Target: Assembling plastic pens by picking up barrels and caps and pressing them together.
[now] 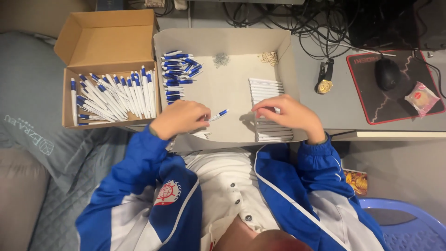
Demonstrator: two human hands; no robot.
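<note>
grey counter (325, 107) bearing a shallow cardboard tray (227, 88). left hand (180, 118), fingers closed, pinches a blue-tipped white pen part (217, 115) over the tray. right hand (290, 114), loosely curled, rests on a row of white barrels (265, 88). finished pens fill a box (111, 42) at left.

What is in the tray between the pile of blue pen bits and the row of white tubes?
In the head view, mostly bare tray floor. Between the blue pen parts and the white tubes, only a small heap of tiny grey springs lies near the back.
</note>
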